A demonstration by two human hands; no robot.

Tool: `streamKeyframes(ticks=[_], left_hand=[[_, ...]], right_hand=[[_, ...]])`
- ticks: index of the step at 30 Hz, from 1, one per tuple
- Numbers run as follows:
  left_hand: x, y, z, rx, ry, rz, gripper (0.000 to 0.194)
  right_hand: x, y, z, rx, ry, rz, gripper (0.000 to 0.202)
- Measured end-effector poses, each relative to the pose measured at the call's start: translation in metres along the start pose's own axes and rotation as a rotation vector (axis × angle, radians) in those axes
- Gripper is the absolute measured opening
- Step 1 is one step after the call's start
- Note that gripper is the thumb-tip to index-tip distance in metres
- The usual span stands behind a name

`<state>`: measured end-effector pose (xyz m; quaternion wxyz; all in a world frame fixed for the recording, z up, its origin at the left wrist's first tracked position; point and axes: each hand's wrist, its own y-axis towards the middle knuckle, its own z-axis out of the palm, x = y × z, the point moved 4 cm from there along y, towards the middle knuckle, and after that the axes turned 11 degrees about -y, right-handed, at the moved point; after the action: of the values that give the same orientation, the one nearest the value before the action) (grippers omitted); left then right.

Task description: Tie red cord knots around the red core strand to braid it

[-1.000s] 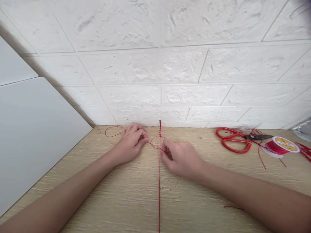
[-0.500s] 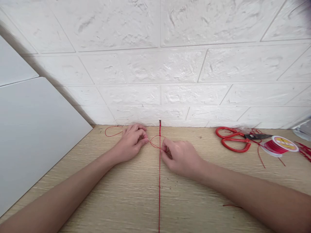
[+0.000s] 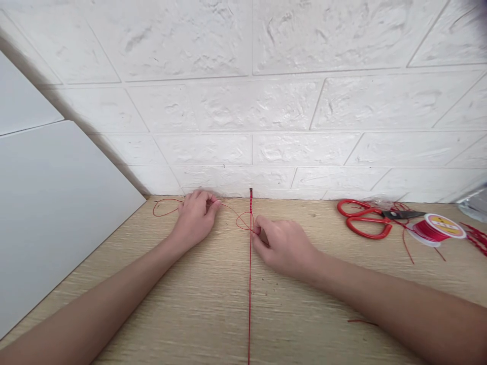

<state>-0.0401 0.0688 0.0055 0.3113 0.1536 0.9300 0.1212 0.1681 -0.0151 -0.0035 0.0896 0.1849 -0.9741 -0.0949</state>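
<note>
A straight red cord (image 3: 250, 284) runs from a small dark peg (image 3: 251, 189) near the wall down to the bottom edge, with a short knotted stretch (image 3: 250, 204) just below the peg. My left hand (image 3: 198, 215) pinches a thin red thread (image 3: 230, 207) left of the cord, and a loop of thread (image 3: 160, 207) lies beyond its knuckles. Thumb and forefinger of my right hand (image 3: 283, 246) are closed on the thread at the cord's right side. Between the hands, a small open loop of thread crosses the cord below the knots.
Red-handled scissors (image 3: 368, 227) lie at the right by a spool of red thread (image 3: 431, 230) and loose red scraps (image 3: 475, 237). A white panel (image 3: 64, 213) stands at the left; a white brick-patterned wall (image 3: 213, 106) rises behind.
My left hand has moved left and slightly toward the wall, drawing out more thread between it and the cord. The right hand has stayed nearly still.
</note>
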Motion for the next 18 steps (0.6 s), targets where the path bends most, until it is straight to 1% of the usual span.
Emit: streamKeyframes(ticks=[2,4,6,8,12,18], left_hand=[[-0.008,-0.004,0.0,0.043,-0.028,0.103,0.021],[-0.018,-0.008,0.001,0.135,-0.042,0.223,0.025],[-0.025,-0.012,0.003,0.227,-0.028,0.288,0.025],[-0.026,-0.013,0.004,0.271,-0.01,0.275,0.021],[-0.022,-0.011,0.006,0.285,-0.001,0.19,0.019],[-0.013,-0.007,0.007,0.185,-0.002,0.129,0.015]], right_hand=[[-0.001,0.0,0.0,0.0,0.003,0.004,0.015],[-0.001,0.0,0.001,0.001,0.005,0.01,0.014],[0.0,0.0,0.0,0.007,0.004,0.017,0.013],[0.0,-0.001,-0.001,0.008,-0.006,0.041,0.013],[0.0,-0.003,-0.003,0.009,-0.05,0.085,0.014],[0.0,-0.003,-0.002,0.037,-0.041,0.048,0.009]])
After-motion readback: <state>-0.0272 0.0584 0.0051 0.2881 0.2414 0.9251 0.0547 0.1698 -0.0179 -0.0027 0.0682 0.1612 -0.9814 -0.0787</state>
